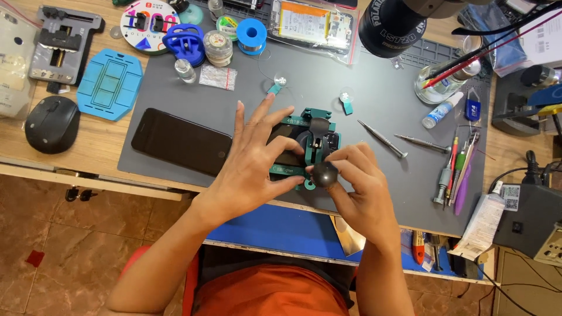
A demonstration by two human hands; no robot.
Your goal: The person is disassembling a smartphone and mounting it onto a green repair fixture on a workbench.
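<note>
A green clamp fixture (pixel 316 124) with a phone held in it sits on the grey work mat (pixel 363 76) near the front edge. My left hand (pixel 254 164) rests on the fixture's left side, fingers spread, thumb against its front. My right hand (pixel 360 184) pinches the round black knob (pixel 324 174) at the fixture's front end. A black phone (pixel 180 142) lies face up just left of my left hand.
Two screwdrivers (pixel 381 139) lie on the mat to the right, with several more tools (pixel 456 172) farther right. Two small green suction tabs (pixel 346 100) sit behind the fixture. A mouse (pixel 51 124), a blue tray (pixel 109 83) and a solder spool (pixel 252 35) stand at back left.
</note>
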